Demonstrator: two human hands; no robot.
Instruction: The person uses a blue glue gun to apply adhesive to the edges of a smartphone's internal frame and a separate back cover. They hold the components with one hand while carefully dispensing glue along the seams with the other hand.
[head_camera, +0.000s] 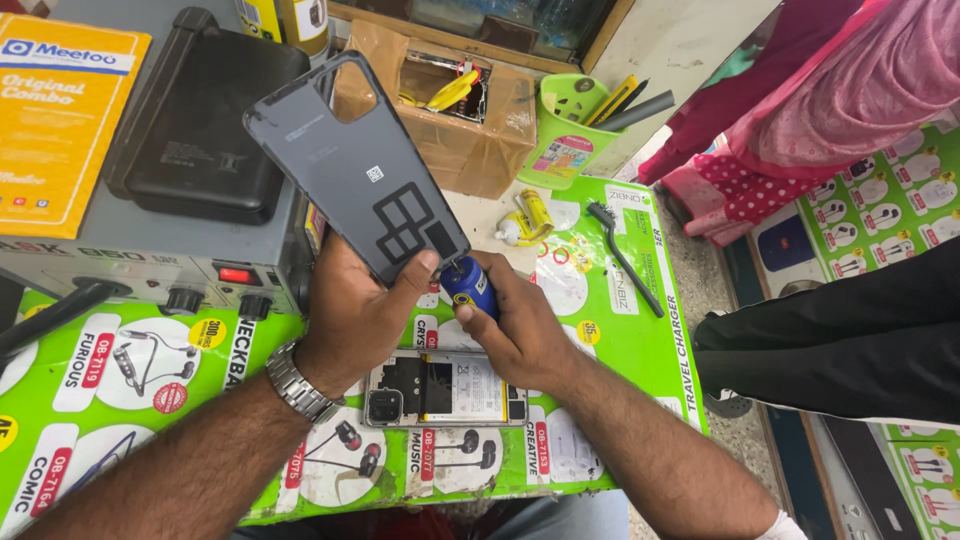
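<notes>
A person's left hand (352, 318), wearing a metal wristwatch (302, 382), is closed around the lower edge of a grey phone back cover (350, 165), holding it tilted up above a green printed mat (130, 365). The right hand (520, 330) is wrapped around a small blue tube (468, 287), its tip touching the cover's bottom corner. Just below both hands, an opened phone (445, 388) lies flat on the mat, its insides showing, with a black brush (622, 258) well off to the right.
</notes>
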